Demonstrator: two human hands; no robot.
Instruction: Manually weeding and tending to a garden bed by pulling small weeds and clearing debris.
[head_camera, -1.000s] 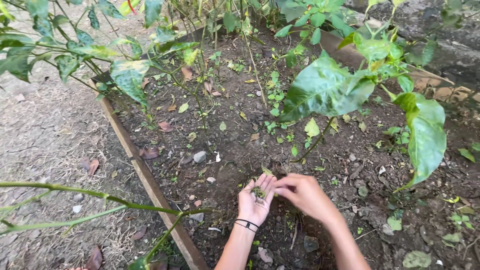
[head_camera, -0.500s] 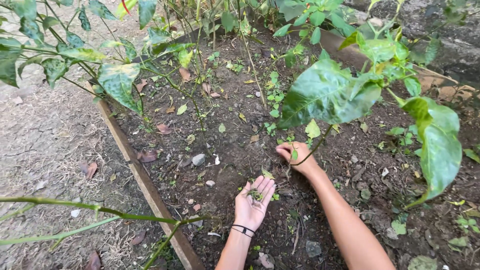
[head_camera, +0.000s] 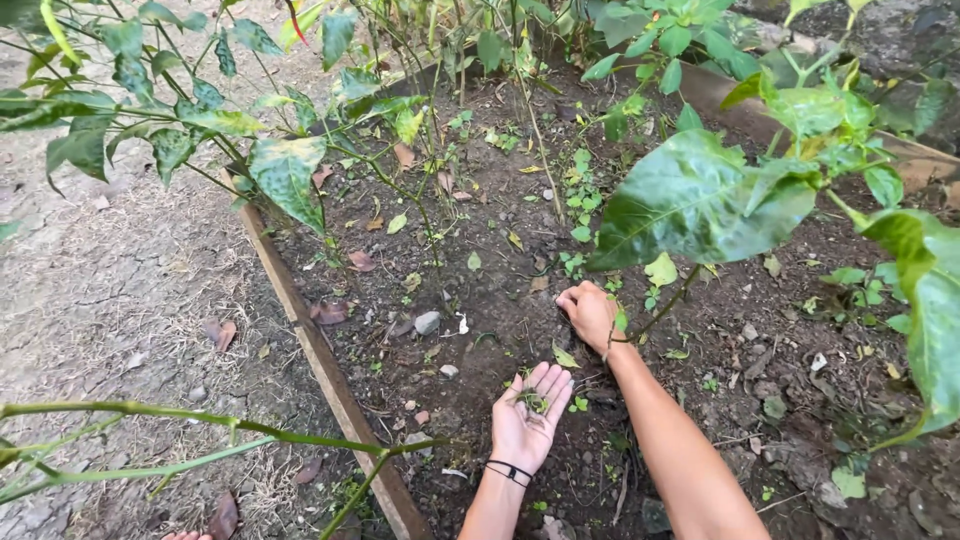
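Weeds (head_camera: 533, 402) — small green sprigs — lie in the upturned left hand (head_camera: 530, 418), its fingers spread flat above the soil (head_camera: 480, 330). Right hand (head_camera: 590, 313) sits just beyond, fingers curled tight at ground level beside a plant stem (head_camera: 668, 305) — pinching low near the roots seems wisest.

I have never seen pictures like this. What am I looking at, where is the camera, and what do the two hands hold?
The camera sits on a person's head and looks down at their own bare hands; there is no machine. Below is a garden bed of dark soil with a wooden edge, leafy plants, dry leaves and small stones. The left hand lies palm up, holding a few small green weeds. The right hand is closed, down at the soil; what it grips is hidden.
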